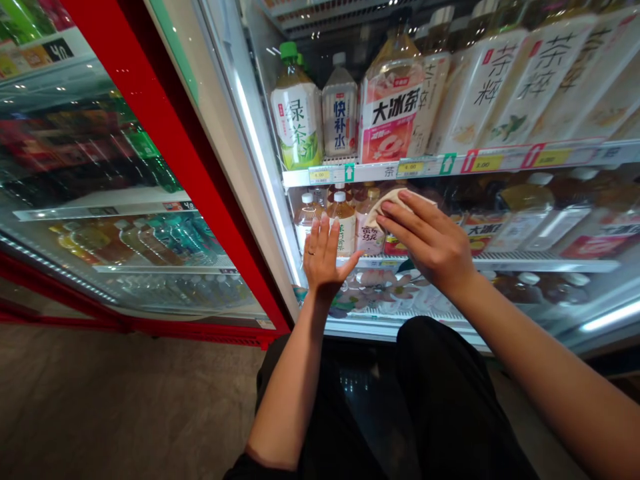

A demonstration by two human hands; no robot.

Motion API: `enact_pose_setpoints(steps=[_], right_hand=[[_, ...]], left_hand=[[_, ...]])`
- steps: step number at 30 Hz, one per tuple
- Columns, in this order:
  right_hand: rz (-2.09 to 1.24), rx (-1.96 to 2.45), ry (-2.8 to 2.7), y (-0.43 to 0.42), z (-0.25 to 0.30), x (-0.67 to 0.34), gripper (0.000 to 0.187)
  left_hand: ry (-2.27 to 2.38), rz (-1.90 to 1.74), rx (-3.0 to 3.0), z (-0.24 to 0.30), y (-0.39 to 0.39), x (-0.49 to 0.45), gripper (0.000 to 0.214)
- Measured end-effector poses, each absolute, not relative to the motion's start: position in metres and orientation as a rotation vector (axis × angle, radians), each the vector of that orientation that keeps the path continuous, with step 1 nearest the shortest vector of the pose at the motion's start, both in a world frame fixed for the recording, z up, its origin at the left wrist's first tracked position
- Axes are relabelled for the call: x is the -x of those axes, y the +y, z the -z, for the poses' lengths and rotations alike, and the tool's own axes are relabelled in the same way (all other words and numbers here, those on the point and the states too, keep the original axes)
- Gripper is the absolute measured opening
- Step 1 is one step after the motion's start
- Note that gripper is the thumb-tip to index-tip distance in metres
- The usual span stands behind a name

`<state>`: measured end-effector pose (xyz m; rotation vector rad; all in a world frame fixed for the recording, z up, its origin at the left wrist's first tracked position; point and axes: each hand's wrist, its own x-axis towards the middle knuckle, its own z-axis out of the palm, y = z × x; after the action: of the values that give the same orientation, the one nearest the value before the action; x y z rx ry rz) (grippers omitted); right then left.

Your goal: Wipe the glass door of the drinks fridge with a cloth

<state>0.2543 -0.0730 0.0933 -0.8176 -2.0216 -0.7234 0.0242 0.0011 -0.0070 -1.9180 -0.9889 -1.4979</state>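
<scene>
Cream cloth (389, 197), softly bunched, we find gripped by the right hand (433, 237); left of this grip, the left hand (324, 259) spreads flat (thumb wide) before capped bottles (369, 239).

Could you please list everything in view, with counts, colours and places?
Cloth: 1, cream, under right hand.
Green-capped bottle: 1 in front, green-white, upper shelf.
Blue-lettered bottle: 1, pale, beside it.
Pink-labelled bottle: 1, amber-pink, next right.
White-labelled bottles: several, white, farther right.
Lower bottles: many, mixed, shelves below.
Price tags: several, yellow, shelf edge.
Cooler frame: 1 slanting bar, red, left.
Left bottles: many, mixed, far left.
Floor: 1, grey-brown, lower left.
Left hand: 1, bare, open, centre.
Right hand: 1, bare, on cloth.
Legs: 2, black trousers, bottom.
</scene>
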Motion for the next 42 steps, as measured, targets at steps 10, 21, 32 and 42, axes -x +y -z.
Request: enact_pose_setpoints(steps=[10, 21, 32, 42], right_hand=[[0.747, 0.864, -2.008, -0.081, -0.084, -0.268, 0.065], [0.618, 0.926, -1.985, -0.08, -0.078, -0.256, 0.068], [0.713, 0.887, -1.975, -0.079, -0.078, -0.255, 0.074], [0.839, 0.811, -2.034, -0.087, -0.089, -0.267, 0.08]], left_hand=[[-0.99, 1.47, 1.91, 0.005, -0.002, -0.033, 0.094], [-0.987, 1.509, 1.979, 0.009, -0.001, -0.036, 0.09], [-0.872, 1.504, 1.948, 0.006, 0.001, -0.038, 0.092], [-0.882, 1.492, 1.869, 0.006, 0.001, -0.043, 0.09]])
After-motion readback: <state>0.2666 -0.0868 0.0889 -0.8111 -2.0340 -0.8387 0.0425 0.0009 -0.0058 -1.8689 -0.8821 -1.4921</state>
